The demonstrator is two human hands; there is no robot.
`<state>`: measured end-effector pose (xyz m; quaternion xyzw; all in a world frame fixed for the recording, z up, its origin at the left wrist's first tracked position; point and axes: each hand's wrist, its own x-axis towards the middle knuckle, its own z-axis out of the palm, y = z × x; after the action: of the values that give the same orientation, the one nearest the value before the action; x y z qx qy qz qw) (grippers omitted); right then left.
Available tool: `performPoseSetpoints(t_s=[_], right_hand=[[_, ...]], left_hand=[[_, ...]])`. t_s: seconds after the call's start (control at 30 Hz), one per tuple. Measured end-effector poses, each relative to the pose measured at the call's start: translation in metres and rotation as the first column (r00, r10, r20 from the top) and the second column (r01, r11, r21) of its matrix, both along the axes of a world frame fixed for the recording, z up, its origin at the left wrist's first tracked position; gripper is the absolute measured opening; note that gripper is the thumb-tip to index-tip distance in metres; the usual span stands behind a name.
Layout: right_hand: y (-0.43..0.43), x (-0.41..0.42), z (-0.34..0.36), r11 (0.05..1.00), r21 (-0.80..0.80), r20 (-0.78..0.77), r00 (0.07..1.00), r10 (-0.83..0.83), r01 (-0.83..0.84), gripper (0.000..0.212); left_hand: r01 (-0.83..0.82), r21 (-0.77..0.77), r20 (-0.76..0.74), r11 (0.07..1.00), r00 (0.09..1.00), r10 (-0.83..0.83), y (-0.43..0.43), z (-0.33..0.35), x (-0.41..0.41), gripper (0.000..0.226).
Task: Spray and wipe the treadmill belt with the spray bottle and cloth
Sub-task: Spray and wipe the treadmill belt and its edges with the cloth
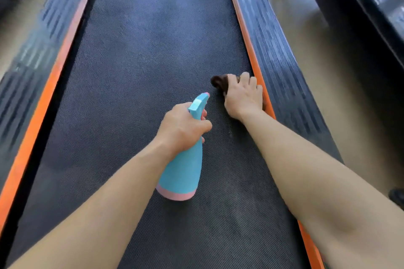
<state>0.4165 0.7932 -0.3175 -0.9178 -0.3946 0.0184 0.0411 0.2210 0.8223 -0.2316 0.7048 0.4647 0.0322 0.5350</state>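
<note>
As seen from the head camera, the left hand (182, 125) is curled round the neck of the blue spray bottle (183, 172), its nozzle aimed forward over the treadmill belt (142, 61). The right hand (243, 96) grips a bunched dark cloth (219, 83) and presses it on the belt just beside the orange strip (247, 37) at the right edge. The step in hand appears to be wiping, best done with firm, overlapping strokes across the belt's width, the bottle held clear and spraying only ahead of the cloth.
</note>
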Motion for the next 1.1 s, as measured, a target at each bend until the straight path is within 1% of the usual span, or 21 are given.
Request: performPoseSetpoints(t_s=[0.07,0.1,0.17,0.23,0.27,0.33,0.43,0.5,0.53,0.6,0.73,0.8,0.83,0.9,1.0,1.03,1.1], right_hand=[[-0.028,-0.014,-0.001,0.997,0.002,0.034,0.996,0.079,-0.079,0.047],[-0.046,-0.022,-0.002,0.989,0.009,0.067,0.987,0.145,-0.146,0.048],[-0.082,-0.034,-0.007,0.961,0.006,0.150,0.951,0.272,-0.276,0.050],[-0.090,-0.028,-0.012,0.951,-0.008,0.227,0.926,0.302,-0.308,0.047],[-0.081,-0.022,-0.011,0.961,-0.021,0.235,0.933,0.271,-0.274,0.042],[-0.050,-0.011,-0.006,0.991,-0.018,0.211,0.968,0.133,-0.132,0.036],[-0.001,0.002,0.002,0.995,-0.034,0.116,0.989,-0.090,0.095,0.035],[0.008,-0.001,0.004,0.989,-0.047,0.109,0.985,-0.135,0.141,0.034],[0.002,-0.005,0.005,0.991,-0.064,0.107,0.988,-0.114,0.121,0.035],[-0.030,-0.018,0.005,0.997,-0.073,0.115,0.993,-0.006,0.015,0.039],[-0.114,-0.051,-0.001,0.973,-0.054,0.201,0.952,0.232,-0.225,0.048],[-0.129,-0.053,-0.009,0.956,-0.076,0.238,0.926,0.294,-0.284,0.046],[-0.123,-0.048,-0.009,0.959,-0.086,0.242,0.928,0.283,-0.270,0.043],[-0.096,-0.040,-0.006,0.983,-0.069,0.222,0.958,0.180,-0.168,0.038],[-0.049,-0.031,0.001,0.998,-0.037,0.082,0.996,-0.038,0.042,0.038],[-0.041,-0.033,0.002,0.996,-0.038,0.052,0.996,-0.075,0.077,0.039],[-0.043,-0.044,0.002,0.999,-0.028,0.078,0.996,-0.031,0.033,0.039]], left_hand=[[0.016,0.035,-0.024,0.999,1.000,-0.015,-0.002,-0.003,0.001,0.018],[0.015,0.047,-0.030,0.999,0.999,-0.014,-0.002,-0.004,0.001,0.017],[0.014,0.058,-0.035,0.998,0.999,-0.012,-0.002,-0.006,0.002,0.026],[0.004,0.042,-0.021,0.999,1.000,-0.003,-0.002,-0.006,0.001,0.024],[-0.005,0.035,-0.011,0.999,1.000,0.006,-0.001,-0.006,-0.001,0.018],[-0.028,0.044,0.009,0.999,1.000,0.028,-0.001,-0.006,-0.005,0.010],[-0.079,0.074,0.024,0.994,0.997,0.077,-0.002,-0.007,-0.010,0.013],[-0.086,0.085,0.023,0.993,0.996,0.084,-0.004,-0.005,-0.009,0.013],[-0.075,0.085,0.023,0.994,0.997,0.073,-0.005,-0.004,-0.008,0.017],[-0.046,0.072,0.015,0.996,0.999,0.045,-0.007,-0.002,-0.006,0.029],[0.003,0.091,-0.025,0.996,1.000,-0.001,-0.008,-0.001,-0.003,0.027],[-0.002,0.086,-0.020,0.996,1.000,0.004,-0.009,-0.002,-0.004,0.029],[-0.007,0.089,-0.017,0.996,1.000,0.008,-0.009,-0.002,-0.005,0.029],[-0.007,0.095,-0.014,0.995,1.000,0.008,-0.011,-0.001,-0.007,0.029],[0.015,0.097,-0.012,0.995,1.000,-0.013,-0.016,0.002,-0.010,0.029],[0.019,0.089,-0.016,0.996,1.000,-0.017,-0.018,0.003,-0.012,0.028],[0.001,0.067,-0.009,0.998,1.000,0.000,-0.021,0.005,-0.015,0.023]])
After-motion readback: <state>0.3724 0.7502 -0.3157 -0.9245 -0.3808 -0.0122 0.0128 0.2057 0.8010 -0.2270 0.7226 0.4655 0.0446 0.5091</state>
